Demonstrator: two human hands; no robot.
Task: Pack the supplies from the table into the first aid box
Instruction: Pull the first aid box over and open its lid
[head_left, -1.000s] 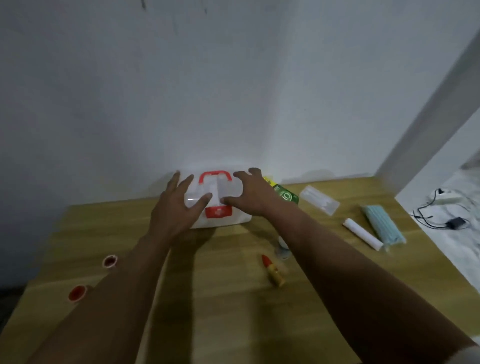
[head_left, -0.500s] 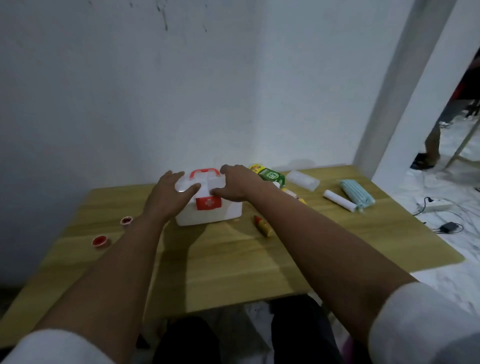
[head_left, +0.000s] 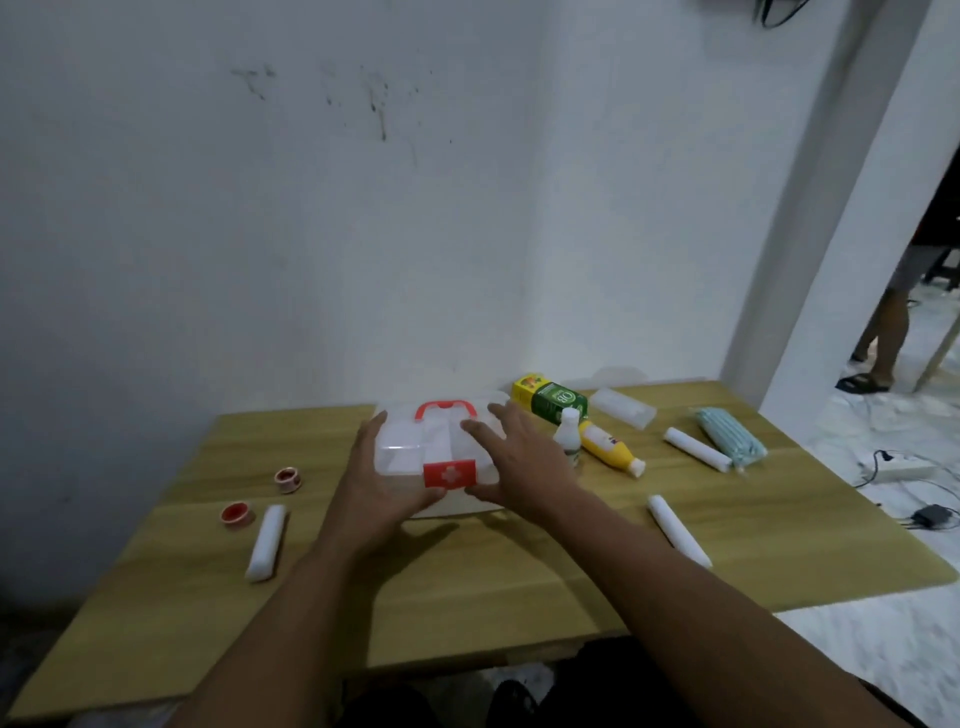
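The first aid box (head_left: 439, 441) is translucent white with a red handle and a red clasp, lid down, at the middle back of the wooden table (head_left: 467, 597). My left hand (head_left: 376, 480) grips its left front corner, thumb by the clasp. My right hand (head_left: 519, 465) lies on the lid's right side, thumb at the front edge. Around it lie two red tape rolls (head_left: 236, 514), a white gauze roll (head_left: 267, 540) on the left, another white roll (head_left: 678, 530) on the right, a yellow bottle (head_left: 608, 447), a small white bottle (head_left: 568, 434) and a green and yellow carton (head_left: 550, 400).
A clear plastic packet (head_left: 623, 408), a third white roll (head_left: 696, 449) and a pack of blue masks (head_left: 730, 439) lie at the back right. The wall stands just behind the table. A person's legs (head_left: 888, 332) and cables on the floor (head_left: 904, 473) show on the right.
The camera has pulled back and up, so more of the table shows. Both hands stay on the box; the left hand has slid toward the front corner.
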